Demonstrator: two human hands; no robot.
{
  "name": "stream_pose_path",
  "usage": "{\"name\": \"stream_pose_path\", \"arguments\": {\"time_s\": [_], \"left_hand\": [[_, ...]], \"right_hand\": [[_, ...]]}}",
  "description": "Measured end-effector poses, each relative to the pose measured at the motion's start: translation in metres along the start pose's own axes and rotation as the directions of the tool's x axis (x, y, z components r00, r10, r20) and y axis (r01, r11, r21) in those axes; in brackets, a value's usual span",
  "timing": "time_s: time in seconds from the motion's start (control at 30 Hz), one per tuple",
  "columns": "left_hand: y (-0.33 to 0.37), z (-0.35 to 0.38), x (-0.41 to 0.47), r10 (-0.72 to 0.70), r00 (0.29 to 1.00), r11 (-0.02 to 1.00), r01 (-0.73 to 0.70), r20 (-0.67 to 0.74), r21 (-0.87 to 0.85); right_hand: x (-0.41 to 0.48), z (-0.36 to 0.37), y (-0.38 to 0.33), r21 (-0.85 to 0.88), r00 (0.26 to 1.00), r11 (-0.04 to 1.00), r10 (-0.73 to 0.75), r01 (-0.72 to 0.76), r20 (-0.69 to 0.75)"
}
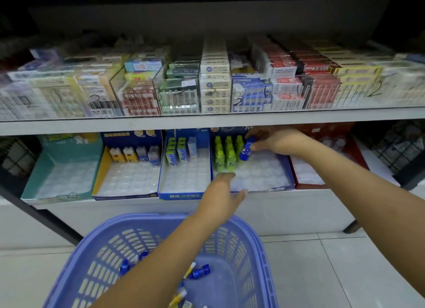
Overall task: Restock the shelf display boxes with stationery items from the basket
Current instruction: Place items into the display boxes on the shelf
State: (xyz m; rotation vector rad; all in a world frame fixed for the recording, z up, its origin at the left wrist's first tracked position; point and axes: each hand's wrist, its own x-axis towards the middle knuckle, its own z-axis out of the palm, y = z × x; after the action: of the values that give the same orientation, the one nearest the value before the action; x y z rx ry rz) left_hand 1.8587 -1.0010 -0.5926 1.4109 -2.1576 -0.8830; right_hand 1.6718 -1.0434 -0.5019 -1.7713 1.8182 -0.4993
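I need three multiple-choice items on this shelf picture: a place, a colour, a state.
1. The basket is: A purple-blue B red C green
2. The right hand holds its blue bottle: A over the basket B beside the green bottles in the dark blue box C on the upper shelf
3. The left hand is: A gripping a bottle B open and empty C out of view
Answers: A, its rim is purple-blue; B, the bottle is next to the green row; B, its fingers lie straight.

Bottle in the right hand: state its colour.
The bottle is blue, per the head view.
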Motion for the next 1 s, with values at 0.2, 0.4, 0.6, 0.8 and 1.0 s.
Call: {"name": "stream_pose_path", "arguments": {"time_s": [0.2,0.4,0.6,0.8,1.0], "left_hand": [[-0.021,0.011,-0.01,0.185,0.968,0.919,-0.231,0.168,0.321],[-0.024,0.01,-0.012,0.243,0.958,0.891,-0.283,0.154,0.355],[-0.025,0.012,-0.011,0.255,0.956,0.884,-0.291,0.144,0.367],[-0.027,0.015,-0.011,0.259,0.954,0.883,-0.296,0.148,0.365],[-0.027,0.012,-0.01,0.247,0.952,0.874,-0.299,0.18,0.382]], "right_hand": [[0.018,0.001,0.04,-0.112,1.0,0.993,-0.026,0.024,-0.016],[0.031,0.006,0.044,-0.15,0.996,0.985,-0.083,0.084,0.01],[0.036,0.006,0.041,-0.161,0.992,0.982,-0.084,0.099,0.098],[0.042,0.021,0.043,0.0,0.992,0.998,-0.061,0.061,-0.11],[0.044,0.029,0.044,0.01,0.984,1.0,-0.02,0.022,-0.178]]}}
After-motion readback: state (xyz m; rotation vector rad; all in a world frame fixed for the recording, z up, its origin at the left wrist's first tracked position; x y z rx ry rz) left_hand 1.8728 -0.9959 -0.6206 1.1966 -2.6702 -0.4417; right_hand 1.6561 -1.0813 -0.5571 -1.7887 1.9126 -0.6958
